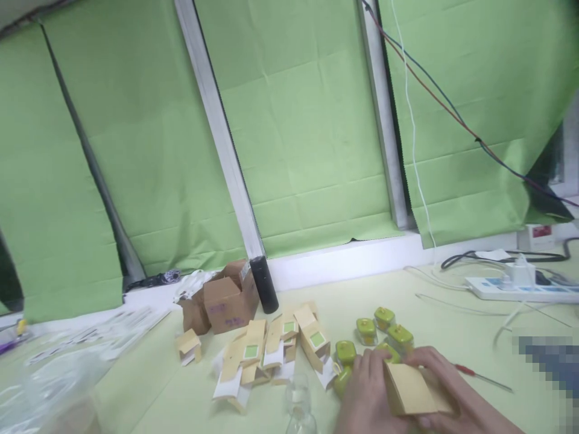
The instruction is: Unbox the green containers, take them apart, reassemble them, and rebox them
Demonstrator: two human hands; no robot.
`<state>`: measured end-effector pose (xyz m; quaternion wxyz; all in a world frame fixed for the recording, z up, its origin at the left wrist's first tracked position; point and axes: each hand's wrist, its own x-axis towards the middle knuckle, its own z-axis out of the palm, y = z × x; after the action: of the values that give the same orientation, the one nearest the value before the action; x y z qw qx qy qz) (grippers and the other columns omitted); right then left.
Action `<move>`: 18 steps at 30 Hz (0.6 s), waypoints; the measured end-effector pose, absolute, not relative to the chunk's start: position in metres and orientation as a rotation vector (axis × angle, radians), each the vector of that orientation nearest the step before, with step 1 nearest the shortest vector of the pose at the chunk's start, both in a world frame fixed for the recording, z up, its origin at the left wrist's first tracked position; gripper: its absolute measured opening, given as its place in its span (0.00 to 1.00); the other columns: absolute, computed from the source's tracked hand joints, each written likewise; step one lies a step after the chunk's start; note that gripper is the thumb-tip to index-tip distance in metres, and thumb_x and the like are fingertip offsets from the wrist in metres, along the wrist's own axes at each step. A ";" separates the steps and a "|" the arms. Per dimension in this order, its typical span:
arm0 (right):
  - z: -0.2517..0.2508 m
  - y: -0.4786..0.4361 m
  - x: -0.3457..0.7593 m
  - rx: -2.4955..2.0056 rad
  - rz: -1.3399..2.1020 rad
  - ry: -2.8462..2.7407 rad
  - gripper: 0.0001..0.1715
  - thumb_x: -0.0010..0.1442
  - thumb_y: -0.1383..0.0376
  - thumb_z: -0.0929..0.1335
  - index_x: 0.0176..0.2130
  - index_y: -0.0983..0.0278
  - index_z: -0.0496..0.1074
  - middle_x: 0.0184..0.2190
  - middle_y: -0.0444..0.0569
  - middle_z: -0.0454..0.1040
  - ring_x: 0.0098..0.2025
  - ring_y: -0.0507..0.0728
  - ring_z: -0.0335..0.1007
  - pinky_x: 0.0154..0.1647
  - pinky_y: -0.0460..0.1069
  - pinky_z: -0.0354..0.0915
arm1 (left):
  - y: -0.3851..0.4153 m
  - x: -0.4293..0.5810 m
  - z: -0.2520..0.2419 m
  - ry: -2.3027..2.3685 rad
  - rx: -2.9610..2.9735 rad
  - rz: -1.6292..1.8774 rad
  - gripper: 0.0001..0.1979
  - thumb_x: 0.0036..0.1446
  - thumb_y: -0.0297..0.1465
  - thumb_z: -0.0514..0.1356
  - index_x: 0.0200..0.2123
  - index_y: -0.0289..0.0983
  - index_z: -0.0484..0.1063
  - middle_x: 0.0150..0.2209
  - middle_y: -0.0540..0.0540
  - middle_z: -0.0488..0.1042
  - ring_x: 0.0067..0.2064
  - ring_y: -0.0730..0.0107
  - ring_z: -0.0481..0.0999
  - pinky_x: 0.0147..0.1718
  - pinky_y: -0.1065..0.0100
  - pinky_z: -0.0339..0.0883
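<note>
A small tan cardboard box is between my two hands at the lower right. My left hand grips its left side, with the fingers curled at the back. My right hand wraps round the right side, the thumb low at the front edge. Just beyond my hands stand several small containers with green tops, some partly hidden by my fingers. To the left lies a loose pile of tan paper boxes with green window squares and white flaps, some open.
A brown carton and a black cylinder stand at the back. A red-handled screwdriver lies right of my hands. A power strip with cables is at the back right. Clear plastic pieces sit near the front; plastic bags lie left.
</note>
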<state>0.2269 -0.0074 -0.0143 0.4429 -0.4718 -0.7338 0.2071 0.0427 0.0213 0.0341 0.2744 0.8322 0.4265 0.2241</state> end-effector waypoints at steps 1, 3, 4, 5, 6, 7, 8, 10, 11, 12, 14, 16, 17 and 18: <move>-0.016 -0.010 0.228 -1.194 0.466 -1.835 0.22 0.53 0.54 0.68 0.47 0.55 0.65 0.44 0.51 0.68 0.47 0.64 0.66 0.44 0.55 0.68 | 0.019 0.044 0.032 1.182 2.198 0.583 0.33 0.36 0.30 0.66 0.49 0.31 0.62 0.46 0.37 0.67 0.48 0.49 0.64 0.46 0.55 0.58; -0.018 -0.014 0.232 -1.222 0.336 -1.885 0.19 0.53 0.56 0.69 0.45 0.56 0.66 0.44 0.52 0.69 0.47 0.64 0.67 0.43 0.55 0.68 | 0.015 0.044 0.030 1.217 2.111 0.572 0.33 0.35 0.31 0.67 0.48 0.33 0.62 0.45 0.38 0.67 0.48 0.51 0.65 0.46 0.56 0.58; -0.019 -0.016 0.233 -1.216 0.264 -1.920 0.19 0.53 0.58 0.69 0.45 0.55 0.66 0.45 0.52 0.68 0.48 0.64 0.66 0.44 0.55 0.68 | 0.013 0.044 0.029 1.209 2.089 0.573 0.33 0.35 0.32 0.67 0.48 0.34 0.62 0.45 0.39 0.67 0.48 0.52 0.65 0.46 0.57 0.59; -0.020 -0.018 0.234 -1.199 0.194 -1.951 0.18 0.53 0.60 0.70 0.45 0.55 0.67 0.46 0.52 0.68 0.49 0.64 0.66 0.44 0.55 0.68 | 0.011 0.043 0.029 1.186 2.089 0.567 0.33 0.36 0.33 0.66 0.48 0.35 0.62 0.45 0.40 0.66 0.48 0.52 0.65 0.46 0.57 0.59; -0.021 -0.020 0.234 -1.179 0.135 -1.974 0.18 0.52 0.61 0.70 0.44 0.54 0.67 0.47 0.52 0.68 0.49 0.64 0.66 0.45 0.55 0.67 | 0.010 0.043 0.028 1.161 2.107 0.550 0.32 0.37 0.34 0.66 0.48 0.36 0.63 0.45 0.40 0.65 0.48 0.53 0.65 0.46 0.58 0.58; -0.021 -0.021 0.234 -1.166 0.096 -1.988 0.17 0.52 0.61 0.70 0.43 0.54 0.68 0.48 0.51 0.68 0.50 0.64 0.65 0.46 0.56 0.67 | 0.009 0.042 0.028 1.140 2.129 0.529 0.31 0.38 0.33 0.66 0.48 0.36 0.63 0.46 0.41 0.64 0.49 0.54 0.64 0.47 0.58 0.58; -0.022 -0.023 0.233 -1.167 0.083 -1.994 0.16 0.52 0.62 0.70 0.42 0.53 0.68 0.48 0.51 0.68 0.50 0.64 0.65 0.47 0.57 0.66 | 0.008 0.040 0.027 1.142 2.144 0.510 0.29 0.38 0.32 0.66 0.46 0.37 0.63 0.45 0.41 0.64 0.49 0.55 0.64 0.47 0.58 0.58; -0.022 -0.025 0.232 -1.214 0.139 -1.999 0.21 0.50 0.64 0.70 0.44 0.53 0.67 0.48 0.51 0.69 0.49 0.64 0.66 0.48 0.58 0.65 | 0.007 0.037 0.026 1.205 2.148 0.504 0.25 0.38 0.28 0.64 0.43 0.38 0.63 0.44 0.43 0.64 0.48 0.57 0.64 0.47 0.60 0.57; -0.022 -0.025 0.233 -1.254 0.199 -2.000 0.26 0.48 0.66 0.71 0.48 0.54 0.65 0.48 0.51 0.69 0.49 0.64 0.66 0.49 0.58 0.65 | 0.007 0.036 0.024 1.252 2.150 0.521 0.23 0.38 0.26 0.63 0.41 0.38 0.62 0.43 0.43 0.64 0.47 0.58 0.64 0.46 0.60 0.57; -0.022 -0.025 0.234 -1.296 0.266 -1.998 0.34 0.45 0.67 0.71 0.51 0.54 0.62 0.47 0.52 0.69 0.49 0.64 0.66 0.49 0.57 0.65 | 0.008 0.035 0.022 1.295 2.157 0.544 0.22 0.39 0.26 0.61 0.40 0.37 0.61 0.43 0.43 0.64 0.47 0.58 0.64 0.45 0.60 0.57; -0.018 -0.025 0.240 -1.352 0.371 -2.000 0.44 0.41 0.69 0.72 0.56 0.56 0.57 0.48 0.53 0.68 0.50 0.65 0.65 0.49 0.56 0.66 | 0.008 0.033 0.018 1.350 2.185 0.574 0.18 0.41 0.27 0.59 0.38 0.37 0.59 0.42 0.41 0.64 0.46 0.57 0.64 0.44 0.60 0.57; -0.008 -0.025 0.249 -1.345 0.415 -2.044 0.41 0.41 0.68 0.71 0.55 0.56 0.60 0.49 0.52 0.66 0.51 0.66 0.65 0.49 0.55 0.66 | 0.009 0.032 0.014 1.343 2.209 0.553 0.18 0.41 0.28 0.59 0.38 0.37 0.58 0.41 0.41 0.64 0.45 0.55 0.64 0.43 0.59 0.57; -0.002 -0.026 0.254 -1.325 0.437 -2.089 0.36 0.43 0.68 0.71 0.52 0.56 0.63 0.48 0.51 0.67 0.51 0.65 0.65 0.49 0.54 0.66 | 0.009 0.032 0.013 1.329 2.207 0.531 0.19 0.41 0.29 0.59 0.38 0.37 0.58 0.41 0.41 0.64 0.44 0.55 0.65 0.42 0.59 0.57; 0.004 -0.026 0.258 -1.305 0.462 -2.135 0.31 0.44 0.68 0.71 0.49 0.55 0.66 0.47 0.50 0.68 0.50 0.64 0.66 0.48 0.53 0.66 | 0.009 0.033 0.012 1.316 2.197 0.510 0.20 0.40 0.29 0.60 0.38 0.37 0.58 0.40 0.41 0.64 0.44 0.55 0.65 0.42 0.60 0.57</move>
<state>0.2584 -0.0261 0.0043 0.2939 -0.4902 -0.8020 0.1736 0.0325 0.0091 0.0121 0.2621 0.8120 0.4863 0.1885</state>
